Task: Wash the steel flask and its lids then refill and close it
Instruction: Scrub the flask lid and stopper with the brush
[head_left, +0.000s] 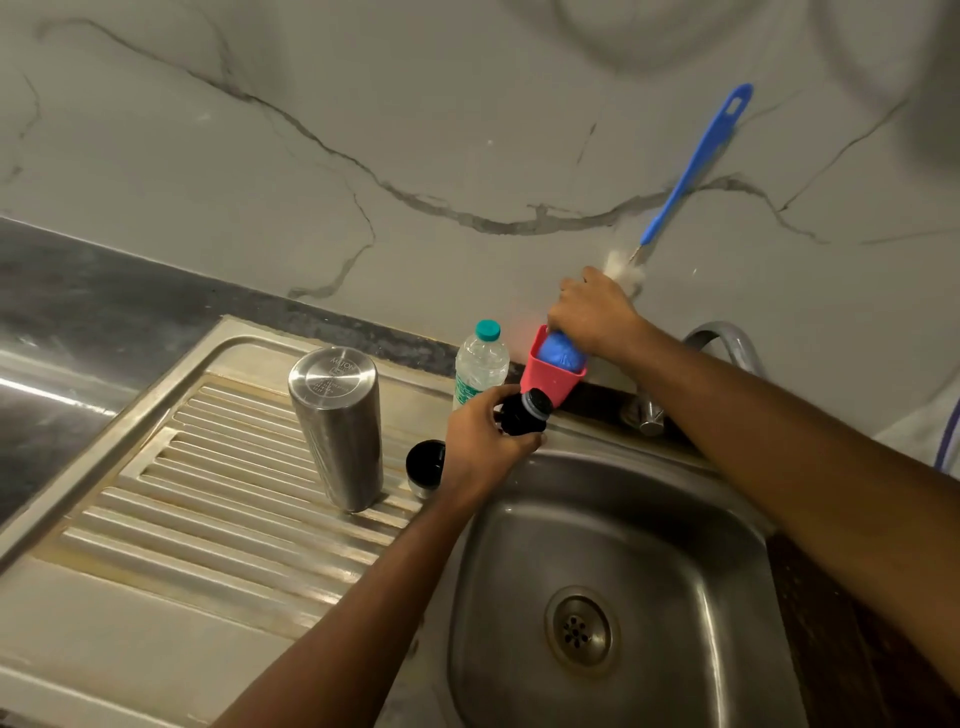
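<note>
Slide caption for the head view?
Left hand holds black lid at sink rim, right hand reaches to red holder, steel flask inverted on drainboard.

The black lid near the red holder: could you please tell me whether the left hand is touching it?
Touching. The head view shows the left hand gripping the black lid, fingers curled round it.

The steel flask (336, 431) stands upside down on the ribbed drainboard (234, 519), its stamped base facing up. Just beside it rests the cup lid (425, 465), black inside, steel outside, partly hidden behind the wrist. The left hand (485, 441) grips the black stopper lid (524, 413) above the sink (597, 452) rim.
</note>
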